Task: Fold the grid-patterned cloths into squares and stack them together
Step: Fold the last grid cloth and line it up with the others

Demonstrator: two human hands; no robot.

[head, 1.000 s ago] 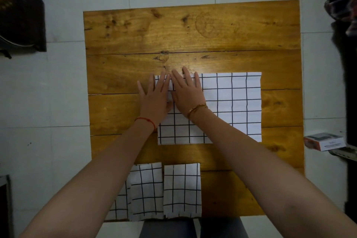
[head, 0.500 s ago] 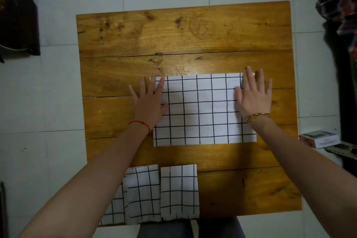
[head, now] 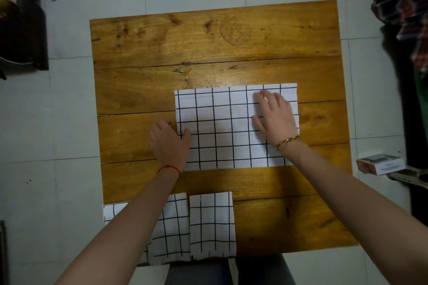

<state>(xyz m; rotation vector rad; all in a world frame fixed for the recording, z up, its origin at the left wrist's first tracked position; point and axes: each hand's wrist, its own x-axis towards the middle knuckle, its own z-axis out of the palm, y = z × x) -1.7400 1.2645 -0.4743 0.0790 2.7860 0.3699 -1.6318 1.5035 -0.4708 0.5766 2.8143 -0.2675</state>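
Note:
A white cloth with a black grid (head: 222, 127) lies flat as a wide rectangle in the middle of the wooden table (head: 208, 41). My left hand (head: 170, 143) is at its left edge, fingers curled and thumb on top, pinching that edge. On the right part of the cloth rests my right hand (head: 275, 115), palm down, fingers loosely bent. At the near table edge lie folded grid cloths side by side: one (head: 212, 224) in the middle, another (head: 172, 229) to its left, and a third (head: 113, 211) mostly hidden by my left forearm.
A small white and orange box (head: 379, 164) sits off the table's right side. Patterned clothing (head: 403, 2) hangs at the upper right, and dark items (head: 23, 30) stand at the upper left. Pale floor tiles surround the table.
My right hand slid from the cloth's right edge inward onto the cloth. My left hand dropped lower along the left edge and curled its fingers onto it.

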